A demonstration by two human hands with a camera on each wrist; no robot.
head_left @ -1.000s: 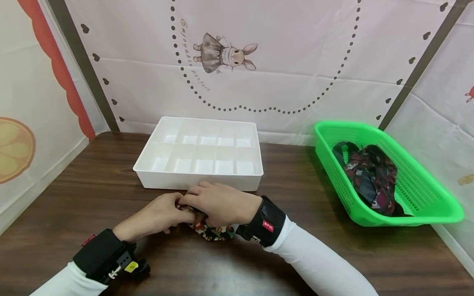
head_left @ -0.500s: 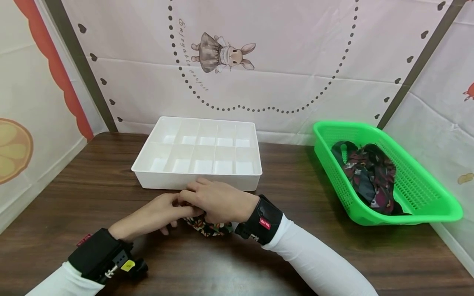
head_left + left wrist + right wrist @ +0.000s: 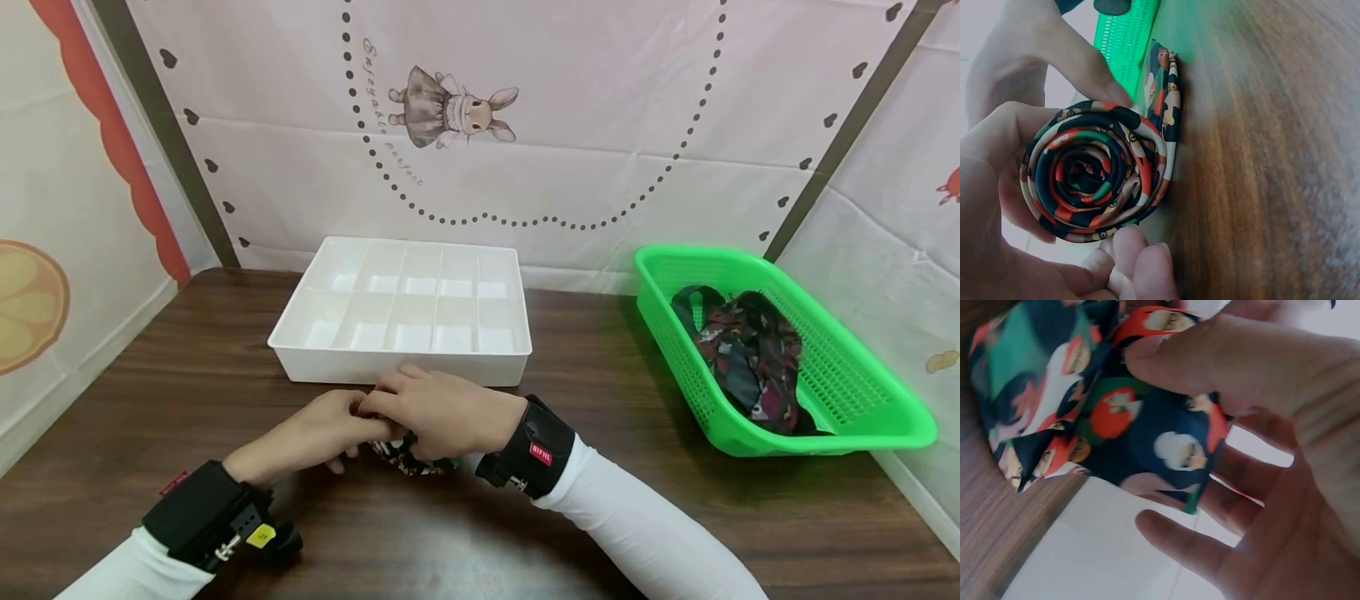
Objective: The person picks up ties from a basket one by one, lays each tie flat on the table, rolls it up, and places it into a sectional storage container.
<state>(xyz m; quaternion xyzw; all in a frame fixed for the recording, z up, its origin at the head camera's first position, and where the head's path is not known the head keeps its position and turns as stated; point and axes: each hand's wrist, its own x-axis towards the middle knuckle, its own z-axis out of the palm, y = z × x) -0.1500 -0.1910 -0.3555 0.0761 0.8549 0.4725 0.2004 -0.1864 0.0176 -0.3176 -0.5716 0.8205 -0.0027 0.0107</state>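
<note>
Compared with the frame of one second ago, less loose patterned cloth point(image 3: 1094, 175) shows beneath the right hand point(image 3: 450, 412); both hands keep nearly the same position. Nearest is the left hand point(image 3: 315, 433), fingers curved round the coiled end of the cloth, gripping it, apparently so the layers do not unwind. Right hand pinches the cloth between thumb and fingers, one finger standing clear; this probably keeps the layers flat and aligned. Cloth is at the table point(image 3: 465, 558), just in front of the white tray point(image 3: 337, 365), its uncoiled tail running close along the surface; firm contact cannot be confirmed. Tray has two rows of five compartments and stands directly ahead of the hands, presumably for short reach. Green basket point(image 3: 885, 446) stands well apart to the right, its walls likely keeping the crumpled dark fabric point(image 3: 757, 358) together. Farthest is a pale backdrop point(image 3: 600, 108) bearing a rabbit print point(image 3: 450, 108).
</note>
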